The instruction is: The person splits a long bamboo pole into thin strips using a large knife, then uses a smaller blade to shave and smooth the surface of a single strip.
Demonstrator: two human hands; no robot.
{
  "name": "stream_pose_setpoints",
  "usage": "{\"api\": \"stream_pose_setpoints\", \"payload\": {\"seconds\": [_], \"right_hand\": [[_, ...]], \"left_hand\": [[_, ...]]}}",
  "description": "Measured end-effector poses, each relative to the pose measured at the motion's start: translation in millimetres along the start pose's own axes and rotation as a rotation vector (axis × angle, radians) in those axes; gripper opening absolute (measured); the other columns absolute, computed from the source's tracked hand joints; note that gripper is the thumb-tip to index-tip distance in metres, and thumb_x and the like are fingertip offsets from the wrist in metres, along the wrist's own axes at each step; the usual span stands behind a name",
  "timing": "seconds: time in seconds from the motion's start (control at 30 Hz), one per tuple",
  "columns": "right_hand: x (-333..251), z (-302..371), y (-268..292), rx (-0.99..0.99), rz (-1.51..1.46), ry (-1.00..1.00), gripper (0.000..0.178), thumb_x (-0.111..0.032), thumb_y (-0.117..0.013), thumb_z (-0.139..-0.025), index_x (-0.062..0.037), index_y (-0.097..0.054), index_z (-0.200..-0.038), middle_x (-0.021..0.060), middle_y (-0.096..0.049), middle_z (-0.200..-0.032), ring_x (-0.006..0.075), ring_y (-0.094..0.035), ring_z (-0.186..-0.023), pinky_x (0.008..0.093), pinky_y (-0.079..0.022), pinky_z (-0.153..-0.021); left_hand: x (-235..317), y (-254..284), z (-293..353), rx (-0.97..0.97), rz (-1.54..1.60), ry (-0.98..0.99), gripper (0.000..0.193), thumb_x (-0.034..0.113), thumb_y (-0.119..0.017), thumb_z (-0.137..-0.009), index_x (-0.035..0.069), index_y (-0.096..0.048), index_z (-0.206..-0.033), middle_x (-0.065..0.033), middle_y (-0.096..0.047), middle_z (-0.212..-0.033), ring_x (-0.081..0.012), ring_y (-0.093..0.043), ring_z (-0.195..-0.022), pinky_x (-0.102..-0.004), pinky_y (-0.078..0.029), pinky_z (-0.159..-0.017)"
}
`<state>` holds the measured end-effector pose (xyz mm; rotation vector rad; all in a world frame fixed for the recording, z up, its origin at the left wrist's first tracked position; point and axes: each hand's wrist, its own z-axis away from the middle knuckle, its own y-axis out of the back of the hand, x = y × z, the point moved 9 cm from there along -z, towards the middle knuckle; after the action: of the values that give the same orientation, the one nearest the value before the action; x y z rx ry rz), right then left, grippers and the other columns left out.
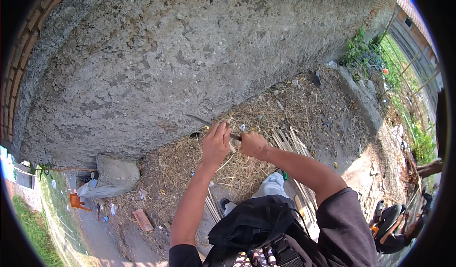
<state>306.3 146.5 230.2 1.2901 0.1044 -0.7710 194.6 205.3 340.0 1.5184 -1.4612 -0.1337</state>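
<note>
the right hand (253, 143) is clenched around the handle of a long knife (202, 121), whose dark blade runs up and to the left past the knuckles toward the foot of the rough concrete wall (190, 53). the left hand (216, 142) is closed just beside it on a thin pale bamboo strip (232, 147), pinching it under the blade, so the two hands nearly touch and the edge meets the strip between them. the strip itself is mostly hidden by the fingers; only a short pale end shows below the left hand.

judging from this, shaving goes best if the blade stays at a shallow angle and is pushed away from the body, with the left thumb kept behind the edge and the strip fed through in short, even pulls.

under the hands the ground is covered with a mat of dry shavings (256, 115), and more split bamboo strips (289, 141) lie in a loose fan to the right of them. a black bag (251, 224) hangs at the person's chest, and a red brick (142, 219) lies on the dirt toward the lower left.
</note>
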Motion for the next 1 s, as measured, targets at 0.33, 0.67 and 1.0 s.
{"api": "stream_pose_setpoints", "payload": {"seconds": [0.33,0.67,1.0], "right_hand": [[-5.1,-1.6,-19.3,-0.177,-0.135,-0.139,0.033,-0.016,-0.067,-0.073,0.0045,-0.071,-0.098,0.0258,-0.070,-0.100,0.0388,-0.070,-0.097,0.0449,-0.057,-0.084],[6.2,-0.5,-44.7,-0.341,-0.415,-0.235,0.028,-0.016,-0.066,-0.076,0.0092,-0.068,-0.089,0.0231,-0.069,-0.078,0.0313,-0.072,-0.071,0.0409,-0.057,-0.061],[-1.0,-10.0,-106.9,-0.603,-0.655,0.011,0.028,-0.017,-0.066,-0.078,0.0046,-0.067,-0.096,0.0194,-0.068,-0.075,0.0262,-0.068,-0.060,0.0395,-0.052,-0.050]], "left_hand": [[-9.5,8.2,1.7,-0.057,0.013,0.118,0.028,0.004,-0.054,-0.097,-0.002,-0.060,-0.123,-0.0158,-0.061,-0.102,-0.0303,-0.065,-0.083,-0.0383,-0.053,-0.073],[4.0,11.7,6.5,-0.038,0.237,0.036,0.024,0.015,-0.070,-0.090,0.001,-0.065,-0.109,-0.0134,-0.062,-0.092,-0.0284,-0.064,-0.079,-0.0362,-0.052,-0.070],[2.7,4.9,22.1,0.090,0.150,0.004,0.019,0.013,-0.073,-0.087,-0.001,-0.061,-0.093,-0.0146,-0.061,-0.082,-0.0307,-0.063,-0.070,-0.0371,-0.050,-0.061]]}}
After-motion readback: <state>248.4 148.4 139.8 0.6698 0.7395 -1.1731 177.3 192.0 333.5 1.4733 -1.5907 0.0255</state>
